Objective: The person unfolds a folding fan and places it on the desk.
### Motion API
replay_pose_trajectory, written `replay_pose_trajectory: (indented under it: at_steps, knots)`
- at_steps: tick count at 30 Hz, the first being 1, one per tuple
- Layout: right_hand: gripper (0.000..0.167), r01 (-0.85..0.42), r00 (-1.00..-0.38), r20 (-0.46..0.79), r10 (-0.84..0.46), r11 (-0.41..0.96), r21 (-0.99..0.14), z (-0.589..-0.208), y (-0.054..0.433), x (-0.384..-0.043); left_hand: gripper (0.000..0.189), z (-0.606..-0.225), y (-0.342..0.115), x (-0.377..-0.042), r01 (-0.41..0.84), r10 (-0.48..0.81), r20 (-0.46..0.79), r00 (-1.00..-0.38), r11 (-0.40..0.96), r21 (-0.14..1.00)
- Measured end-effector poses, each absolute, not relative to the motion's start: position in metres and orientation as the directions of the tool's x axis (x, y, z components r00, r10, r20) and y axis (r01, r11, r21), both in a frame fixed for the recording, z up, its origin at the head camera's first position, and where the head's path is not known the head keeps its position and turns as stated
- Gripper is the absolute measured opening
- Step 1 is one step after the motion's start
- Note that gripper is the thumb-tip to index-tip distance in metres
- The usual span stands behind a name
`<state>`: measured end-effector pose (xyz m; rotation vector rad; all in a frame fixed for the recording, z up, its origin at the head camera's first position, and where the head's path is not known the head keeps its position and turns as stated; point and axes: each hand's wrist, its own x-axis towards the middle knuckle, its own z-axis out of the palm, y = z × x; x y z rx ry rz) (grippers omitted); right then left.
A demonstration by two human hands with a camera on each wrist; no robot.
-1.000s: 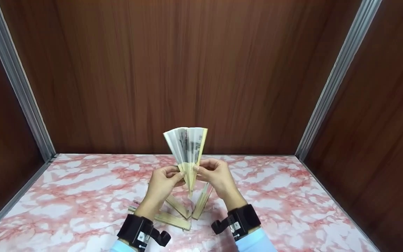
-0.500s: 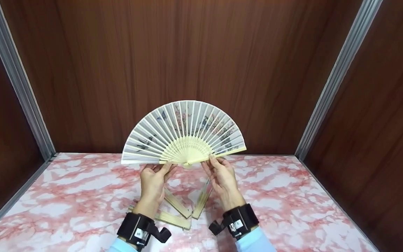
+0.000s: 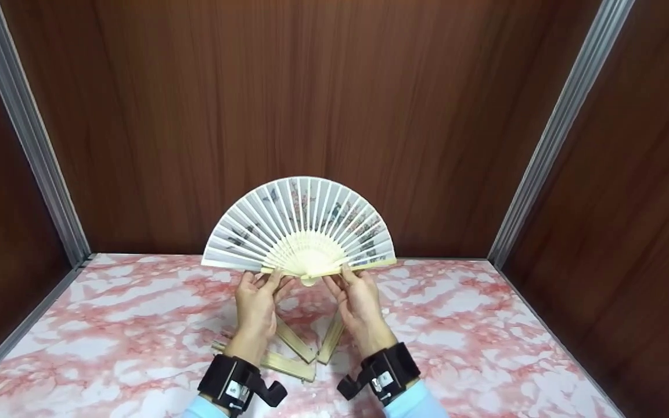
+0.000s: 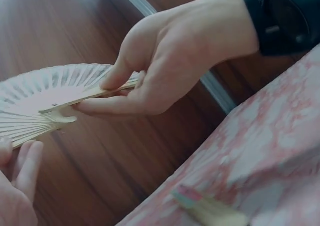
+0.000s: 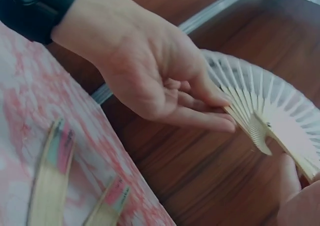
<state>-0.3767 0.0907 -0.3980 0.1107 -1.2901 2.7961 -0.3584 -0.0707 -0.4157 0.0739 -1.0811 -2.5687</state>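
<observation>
A folding fan point(image 3: 299, 220), spread to a half circle, is held up above the table in the head view. Its pale leaf carries painted flowers and a butterfly over cream ribs. My left hand point(image 3: 256, 302) pinches the left end rib between thumb and fingers, near the pivot. On the other side my right hand point(image 3: 360, 299) pinches the right end rib the same way. From the right wrist side, the thumb and fingers of the right hand point(image 5: 150, 70) grip the rib's edge. The left wrist view shows the left hand point(image 4: 155, 60) with its thumb on top of the rib.
Below the hands, several folded fans lie on the pink-and-white marbled table point(image 3: 456, 331): one on the left point(image 3: 288, 366), a slanted one point(image 3: 295, 341) and another at right point(image 3: 331, 342). Brown wood-look panels point(image 3: 334, 116) with metal corner posts point(image 3: 561, 128) enclose the table.
The fan has gone from a narrow, partly spread wedge to a wide half circle as the hands turned its end ribs outward. Since half a second ago it has dropped slightly, the right hand shifting left.
</observation>
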Motion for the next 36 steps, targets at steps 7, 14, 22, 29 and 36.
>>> replay_pose_trajectory:
  at_steps: [7, 14, 22, 29, 36]
  knots:
    - [0.029, -0.144, -0.989, 0.096, 0.110, -0.657, -0.740, -0.404, 0.080, -0.376, 0.038, -0.416, -0.061, -0.357, 0.326, -0.396, 0.057, -0.916, -0.656, 0.680]
    - [0.033, -0.212, -0.977, 0.137, 0.166, -0.641, -0.737, -0.406, 0.082, -0.373, 0.020, -0.418, -0.053, -0.355, 0.307, -0.341, 0.087, -0.936, -0.673, 0.672]
    - [0.029, -0.222, -0.974, 0.137, 0.180, -0.633, -0.742, -0.404, 0.085, -0.372, 0.009, -0.421, -0.052, -0.353, 0.274, -0.295, 0.091, -0.951, -0.672, 0.688]
    - [0.021, -0.221, -0.974, 0.136, 0.184, -0.605, -0.765, -0.402, 0.086, -0.369, 0.036, -0.424, -0.048, -0.351, 0.220, -0.180, 0.136, -0.974, -0.632, 0.743]
    - [0.019, -0.230, -0.971, 0.135, 0.198, -0.619, -0.751, -0.396, 0.087, -0.370, 0.046, -0.425, -0.042, -0.351, 0.252, -0.178, 0.181, -0.967, -0.589, 0.768]
